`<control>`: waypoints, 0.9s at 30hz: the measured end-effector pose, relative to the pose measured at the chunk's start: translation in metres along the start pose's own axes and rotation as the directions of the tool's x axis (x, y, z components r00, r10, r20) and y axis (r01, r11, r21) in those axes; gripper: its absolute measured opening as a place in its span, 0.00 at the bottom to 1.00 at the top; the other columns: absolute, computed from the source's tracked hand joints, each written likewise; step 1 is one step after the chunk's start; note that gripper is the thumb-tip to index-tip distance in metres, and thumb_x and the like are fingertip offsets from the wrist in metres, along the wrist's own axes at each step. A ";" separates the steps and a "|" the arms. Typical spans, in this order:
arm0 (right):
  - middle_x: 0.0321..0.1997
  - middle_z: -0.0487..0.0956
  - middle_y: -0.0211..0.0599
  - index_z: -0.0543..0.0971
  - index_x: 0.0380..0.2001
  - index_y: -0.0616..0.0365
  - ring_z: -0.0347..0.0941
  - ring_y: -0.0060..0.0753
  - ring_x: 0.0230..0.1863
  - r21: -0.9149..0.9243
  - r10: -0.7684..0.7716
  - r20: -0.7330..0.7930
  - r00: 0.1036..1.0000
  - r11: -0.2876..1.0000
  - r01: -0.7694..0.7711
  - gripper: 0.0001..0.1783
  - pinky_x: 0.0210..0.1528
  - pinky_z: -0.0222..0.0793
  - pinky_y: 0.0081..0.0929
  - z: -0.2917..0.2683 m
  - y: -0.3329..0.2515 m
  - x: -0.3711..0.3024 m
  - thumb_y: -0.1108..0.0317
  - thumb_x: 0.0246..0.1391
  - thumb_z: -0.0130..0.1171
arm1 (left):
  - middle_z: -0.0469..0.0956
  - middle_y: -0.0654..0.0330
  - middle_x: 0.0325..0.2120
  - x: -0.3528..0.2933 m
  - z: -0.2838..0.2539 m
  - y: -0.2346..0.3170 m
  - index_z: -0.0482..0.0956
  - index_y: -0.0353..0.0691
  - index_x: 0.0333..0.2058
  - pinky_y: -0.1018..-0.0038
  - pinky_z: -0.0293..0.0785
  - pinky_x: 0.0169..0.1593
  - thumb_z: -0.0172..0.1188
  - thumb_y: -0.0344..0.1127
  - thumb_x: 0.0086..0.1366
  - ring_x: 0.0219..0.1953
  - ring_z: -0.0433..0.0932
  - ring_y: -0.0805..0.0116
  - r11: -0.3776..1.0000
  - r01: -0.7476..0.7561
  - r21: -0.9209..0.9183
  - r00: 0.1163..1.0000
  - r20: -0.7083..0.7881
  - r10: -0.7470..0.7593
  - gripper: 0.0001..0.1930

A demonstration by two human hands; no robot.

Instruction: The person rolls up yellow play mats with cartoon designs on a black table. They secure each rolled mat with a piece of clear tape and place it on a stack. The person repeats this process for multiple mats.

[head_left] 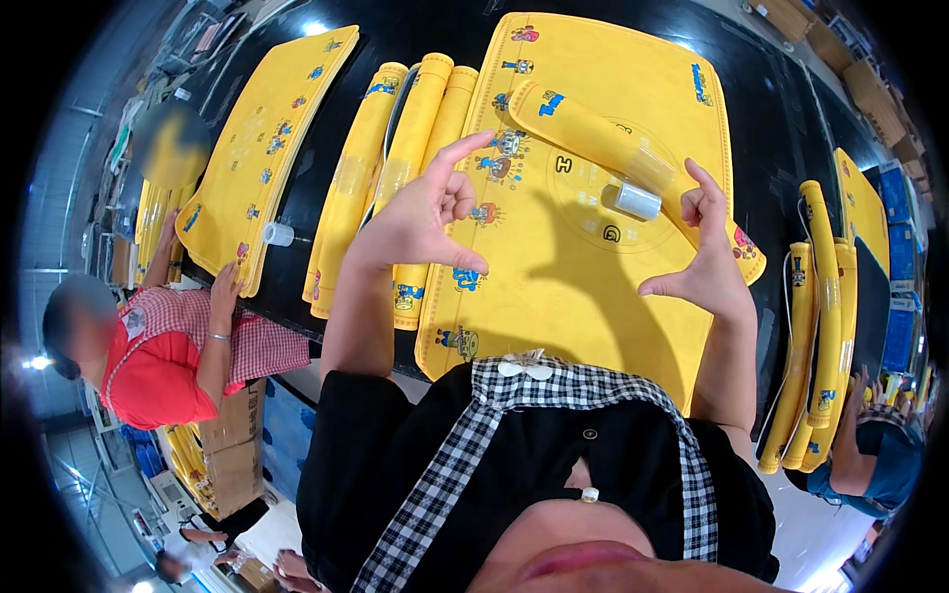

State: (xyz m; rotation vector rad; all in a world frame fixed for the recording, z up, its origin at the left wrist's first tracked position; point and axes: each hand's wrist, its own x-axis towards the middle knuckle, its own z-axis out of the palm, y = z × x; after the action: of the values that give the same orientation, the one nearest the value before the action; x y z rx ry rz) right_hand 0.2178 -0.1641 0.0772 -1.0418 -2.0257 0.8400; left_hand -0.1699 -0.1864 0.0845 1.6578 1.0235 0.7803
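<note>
Both my hands are raised over a flat yellow mat [554, 296] printed with small cartoon figures. My left hand [430, 212] hovers above the mat's left edge, index finger stretched out and thumb apart, holding nothing. Over the right side, my right hand [707, 257] has its thumb and index finger spread in the same way, also with nothing in it. Between them, a rolled yellow mat [583, 133] lies slantwise across the flat one, with a band of clear tape round it. A roll of clear tape [638, 201] rests against its near side.
Several rolled yellow mats [361, 168] lie on the black table [306, 188] to my left, more rolls [816, 326] to my right. At the left, a person in red [163, 356] touches another flat mat [267, 138] near a second tape roll [279, 234]. Another person [870, 455] works at the right.
</note>
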 end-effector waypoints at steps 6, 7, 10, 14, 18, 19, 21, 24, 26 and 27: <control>0.43 0.61 0.30 0.54 0.74 0.53 0.59 0.33 0.44 -0.046 0.021 -0.006 1.000 0.999 -0.022 0.80 0.55 0.60 0.30 -0.001 0.000 0.001 0.53 0.14 0.90 | 0.64 0.72 0.25 0.003 0.001 0.000 0.49 0.48 0.75 0.82 0.59 0.32 0.87 0.34 0.36 0.27 0.60 0.82 1.000 0.000 -0.018 1.000 -0.009 0.000 0.69; 0.43 0.61 0.31 0.55 0.74 0.53 0.59 0.33 0.44 -0.057 0.023 -0.001 1.000 0.998 -0.023 0.79 0.55 0.60 0.30 0.000 0.000 0.001 0.53 0.15 0.90 | 0.64 0.72 0.25 0.004 0.002 -0.006 0.49 0.48 0.75 0.82 0.60 0.32 0.87 0.34 0.36 0.27 0.60 0.82 0.999 -0.015 -0.035 1.000 -0.011 0.014 0.69; 0.43 0.61 0.30 0.55 0.74 0.53 0.59 0.33 0.45 0.009 0.011 0.016 1.000 1.000 -0.011 0.78 0.56 0.61 0.31 0.003 0.004 0.006 0.53 0.16 0.90 | 0.64 0.71 0.28 0.001 -0.002 -0.004 0.46 0.47 0.76 0.84 0.60 0.35 0.87 0.32 0.37 0.30 0.62 0.82 1.000 0.026 -0.012 1.000 0.009 -0.026 0.70; 0.42 0.60 0.29 0.55 0.74 0.56 0.58 0.32 0.44 -0.069 -0.038 -0.013 0.999 0.997 0.037 0.79 0.55 0.60 0.31 0.009 0.010 0.002 0.43 0.17 0.87 | 0.66 0.68 0.30 -0.005 -0.004 -0.019 0.44 0.44 0.75 0.81 0.66 0.38 0.85 0.35 0.41 0.32 0.67 0.78 0.977 -0.117 0.180 0.993 0.029 0.114 0.68; 0.41 0.57 0.29 0.53 0.75 0.59 0.55 0.32 0.41 -0.158 -0.036 -0.063 0.997 0.987 0.026 0.83 0.49 0.57 0.31 0.003 0.025 -0.008 0.28 0.18 0.80 | 0.72 0.64 0.28 0.002 0.000 0.001 0.47 0.49 0.75 0.75 0.72 0.38 0.84 0.35 0.40 0.30 0.74 0.71 0.951 0.079 0.300 0.997 -0.004 -0.082 0.67; 0.41 0.56 0.29 0.52 0.75 0.59 0.54 0.32 0.41 -0.147 -0.028 -0.057 0.998 0.989 0.020 0.84 0.48 0.56 0.31 0.001 0.022 -0.006 0.27 0.18 0.79 | 0.73 0.64 0.27 -0.001 -0.001 -0.002 0.48 0.51 0.75 0.75 0.72 0.38 0.84 0.35 0.39 0.30 0.75 0.70 0.959 0.098 0.266 0.995 -0.021 -0.095 0.67; 0.41 0.56 0.29 0.51 0.75 0.60 0.54 0.32 0.41 -0.160 -0.022 -0.031 0.999 0.987 0.016 0.85 0.49 0.55 0.31 -0.002 0.019 -0.007 0.26 0.17 0.78 | 0.71 0.67 0.26 0.002 0.003 0.008 0.47 0.49 0.75 0.77 0.69 0.36 0.85 0.34 0.38 0.27 0.70 0.74 0.972 0.135 0.192 0.990 0.007 -0.139 0.69; 0.41 0.55 0.29 0.50 0.76 0.60 0.53 0.32 0.41 -0.149 -0.016 -0.010 1.000 0.989 0.014 0.86 0.49 0.54 0.31 0.002 0.018 -0.003 0.25 0.16 0.77 | 0.70 0.67 0.25 -0.004 0.002 0.008 0.46 0.51 0.76 0.77 0.69 0.35 0.85 0.33 0.37 0.27 0.71 0.74 0.973 0.163 0.162 0.986 -0.006 -0.165 0.70; 0.41 0.54 0.29 0.50 0.76 0.59 0.52 0.33 0.41 -0.137 -0.013 0.000 1.000 0.990 0.013 0.85 0.50 0.54 0.31 0.003 0.017 -0.002 0.25 0.17 0.77 | 0.70 0.67 0.25 -0.008 0.000 0.009 0.47 0.51 0.76 0.77 0.69 0.36 0.84 0.33 0.39 0.27 0.71 0.74 0.972 0.161 0.171 0.987 -0.015 -0.160 0.68; 0.41 0.54 0.29 0.50 0.76 0.58 0.53 0.33 0.42 -0.133 -0.012 0.007 1.000 0.991 0.013 0.84 0.52 0.55 0.31 0.003 0.017 -0.001 0.25 0.19 0.78 | 0.70 0.67 0.25 -0.008 0.000 0.008 0.47 0.51 0.75 0.77 0.69 0.36 0.84 0.34 0.39 0.27 0.71 0.74 0.972 0.156 0.174 0.988 -0.017 -0.156 0.67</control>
State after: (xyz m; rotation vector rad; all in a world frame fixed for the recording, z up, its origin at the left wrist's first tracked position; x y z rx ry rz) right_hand 0.2225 -0.1576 0.0616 -1.0991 -2.1151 0.7102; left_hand -0.1712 -0.1948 0.0920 1.6994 1.2377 0.6032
